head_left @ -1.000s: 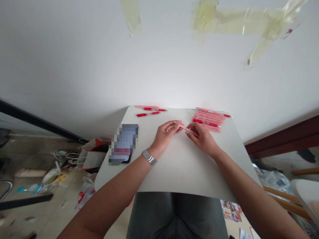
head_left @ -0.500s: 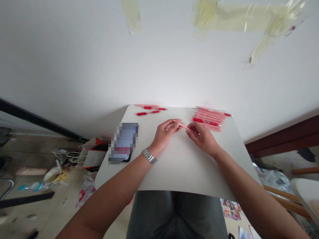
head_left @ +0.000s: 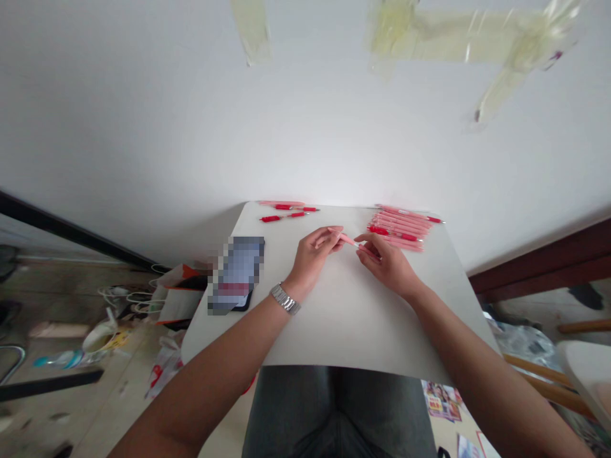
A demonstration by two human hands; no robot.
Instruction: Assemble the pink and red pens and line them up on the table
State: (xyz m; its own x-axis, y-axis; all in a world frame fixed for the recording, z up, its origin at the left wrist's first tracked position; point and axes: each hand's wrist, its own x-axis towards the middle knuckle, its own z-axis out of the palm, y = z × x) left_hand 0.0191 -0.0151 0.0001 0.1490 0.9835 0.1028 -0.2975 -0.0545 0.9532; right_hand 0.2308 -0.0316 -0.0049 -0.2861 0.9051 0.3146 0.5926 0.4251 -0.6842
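Both hands meet over the middle of a white table [head_left: 344, 318]. My left hand [head_left: 316, 253], with a metal watch on the wrist, pinches one end of a pink pen [head_left: 352, 242]. My right hand [head_left: 389, 264] has its fingers closed round the pen's other end. A pile of several pink and red pens [head_left: 400, 229] lies just behind my right hand. Near the table's far edge, behind my left hand, lie two or three red pen parts [head_left: 287, 212].
A phone [head_left: 237, 272] lies on the table's left side. Bags, cables and a bottle litter the floor at the left. A white wall with taped strips rises behind the table. Wooden furniture and a white seat stand at the right.
The hands have drawn slightly closer together and less of the pink pen shows between them. Nothing else on the table moved.
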